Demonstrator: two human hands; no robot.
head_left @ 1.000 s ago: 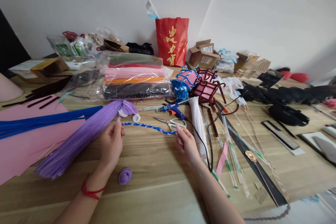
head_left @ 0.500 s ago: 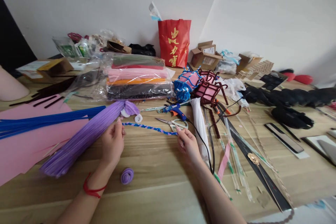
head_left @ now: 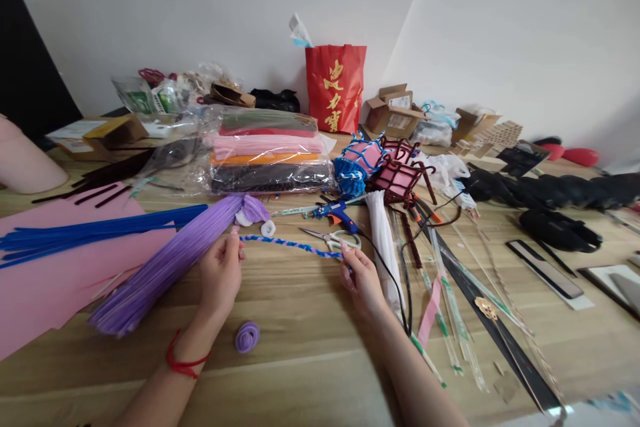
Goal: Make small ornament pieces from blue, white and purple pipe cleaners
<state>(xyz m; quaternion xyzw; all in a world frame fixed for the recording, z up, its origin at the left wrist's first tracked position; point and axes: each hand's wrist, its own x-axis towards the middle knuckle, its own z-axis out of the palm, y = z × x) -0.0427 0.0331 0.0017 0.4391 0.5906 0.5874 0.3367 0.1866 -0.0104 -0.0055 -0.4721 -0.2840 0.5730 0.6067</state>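
Observation:
A blue and purple twisted pipe cleaner stretches between my two hands, just above the wooden table. My left hand pinches one end beside a bundle of purple pipe cleaners. At the other end, my right hand has its fingers closed on the strand, near the scissors. On the table below lies a small purple coil. A blue glue gun rests behind the scissors, and a white ring sits close to the purple bundle.
Blue pipe cleaners lie on pink sheets at left. Bagged pipe cleaners and a red bag stand behind. Pink lanterns are at centre back. White pipe cleaners, a black cable and glue sticks lie right.
The view has shifted slightly, so everything appears a little lower and further right. Both hands still hold the twisted strand stretched between them.

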